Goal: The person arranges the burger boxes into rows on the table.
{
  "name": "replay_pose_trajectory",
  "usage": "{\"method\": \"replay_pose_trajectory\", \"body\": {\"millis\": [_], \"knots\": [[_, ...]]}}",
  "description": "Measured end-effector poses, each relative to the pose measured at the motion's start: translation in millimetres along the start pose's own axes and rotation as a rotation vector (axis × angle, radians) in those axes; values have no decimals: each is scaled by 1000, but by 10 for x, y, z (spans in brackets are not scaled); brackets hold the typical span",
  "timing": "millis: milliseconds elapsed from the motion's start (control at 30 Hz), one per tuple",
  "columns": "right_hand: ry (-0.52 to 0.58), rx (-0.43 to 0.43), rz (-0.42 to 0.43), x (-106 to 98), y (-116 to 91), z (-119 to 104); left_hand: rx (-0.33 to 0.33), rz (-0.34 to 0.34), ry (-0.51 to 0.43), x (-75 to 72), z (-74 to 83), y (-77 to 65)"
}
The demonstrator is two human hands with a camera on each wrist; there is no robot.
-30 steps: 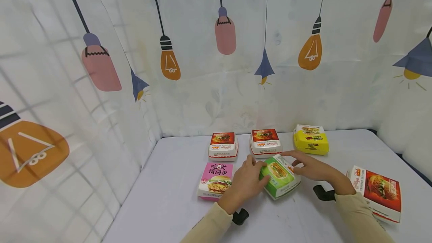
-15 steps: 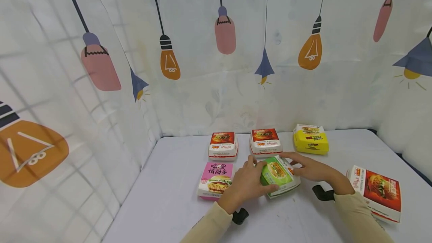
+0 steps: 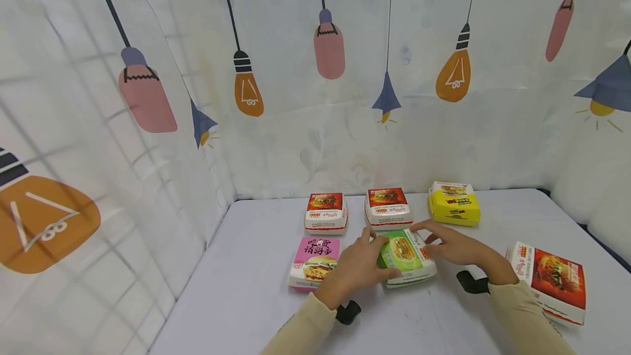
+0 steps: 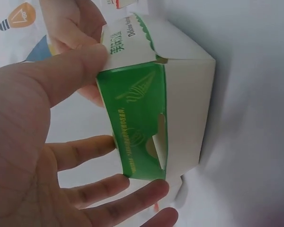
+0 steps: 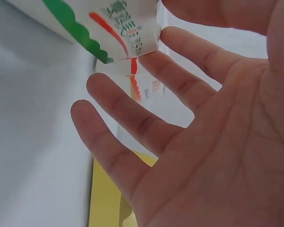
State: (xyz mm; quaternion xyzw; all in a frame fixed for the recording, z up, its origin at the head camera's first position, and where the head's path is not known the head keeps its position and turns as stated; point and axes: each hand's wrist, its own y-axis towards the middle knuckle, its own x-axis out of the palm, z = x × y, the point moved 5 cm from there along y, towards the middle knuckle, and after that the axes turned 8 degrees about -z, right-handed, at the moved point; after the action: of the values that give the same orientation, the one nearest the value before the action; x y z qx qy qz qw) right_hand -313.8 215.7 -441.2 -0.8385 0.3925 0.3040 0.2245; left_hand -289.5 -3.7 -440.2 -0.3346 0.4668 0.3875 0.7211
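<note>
A green and white burger box [image 3: 405, 253] lies on the table between both hands, its picture side up. My left hand [image 3: 358, 268] holds its left side, the thumb on the front edge and the fingers reaching toward the back. In the left wrist view, the box's green side [image 4: 135, 120] faces the palm, with a slot and a bent flap in it. At the box's right side, my right hand [image 3: 451, 244] touches the back corner with nearly straight, spread fingers. The right wrist view shows fingertips right at a white corner of the box [image 5: 118, 28].
Two red and white burger boxes, one [image 3: 325, 214] left of the other [image 3: 388, 209], stand at the back beside a yellow box [image 3: 453, 204]. A pink box [image 3: 315, 264] lies left of the left hand. A larger red box [image 3: 548, 284] lies far right on the white table [image 3: 222, 295].
The green burger box has turned so that its front edge lies straighter to the table's front. My left thumb has moved from its left side onto the front edge.
</note>
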Motion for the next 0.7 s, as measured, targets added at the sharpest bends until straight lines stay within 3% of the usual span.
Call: {"method": "replay_pose_trajectory", "body": {"millis": [233,700], "knots": [[10,3,18,-13,-4,-1,11,-30,0,-42,-7,-30],[-29,-48,36,-44,-28,-40,62,-4,50,-146,54,-77]]}}
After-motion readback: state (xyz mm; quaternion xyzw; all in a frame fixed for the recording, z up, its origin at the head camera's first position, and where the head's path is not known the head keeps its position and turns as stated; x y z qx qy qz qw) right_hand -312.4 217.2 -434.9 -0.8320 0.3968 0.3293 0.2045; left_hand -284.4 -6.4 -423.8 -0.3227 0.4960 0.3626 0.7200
